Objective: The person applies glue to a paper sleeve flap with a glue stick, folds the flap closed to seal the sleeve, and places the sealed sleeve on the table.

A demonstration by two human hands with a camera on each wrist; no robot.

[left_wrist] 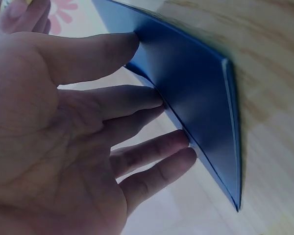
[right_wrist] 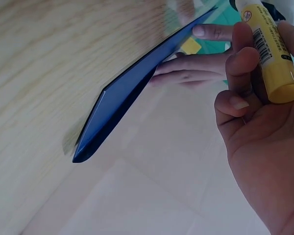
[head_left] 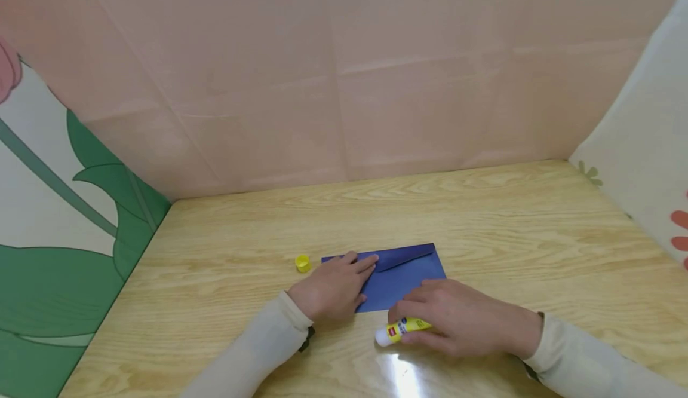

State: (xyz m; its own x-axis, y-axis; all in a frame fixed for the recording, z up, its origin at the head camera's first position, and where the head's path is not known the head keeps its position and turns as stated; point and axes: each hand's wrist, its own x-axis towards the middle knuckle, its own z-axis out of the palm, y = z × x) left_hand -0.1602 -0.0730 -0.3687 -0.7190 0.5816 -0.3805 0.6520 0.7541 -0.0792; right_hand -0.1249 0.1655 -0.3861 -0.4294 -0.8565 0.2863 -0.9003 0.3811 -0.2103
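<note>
A blue envelope (head_left: pixel 400 284) lies on the wooden table, its darker flap (head_left: pixel 405 257) folded along the far side and slightly raised at the right. My left hand (head_left: pixel 335 284) rests on the envelope's left part, fingers extended; in the left wrist view the fingertips (left_wrist: pixel 179 139) touch the flap's edge. Near the envelope's front right corner, my right hand (head_left: pixel 457 317) holds a yellow glue stick (head_left: pixel 408 325), its white end pointing left. The right wrist view shows fingers curled round the glue stick (right_wrist: pixel 269 54). Its tip is hidden there.
A yellow cap (head_left: pixel 303 263) stands on the table just left of the envelope. The wooden table (head_left: pixel 242 230) meets a pinkish sheet (head_left: pixel 333 87) at the back. Printed panels with leaves (head_left: pixel 145 207) and flowers border the left and right sides.
</note>
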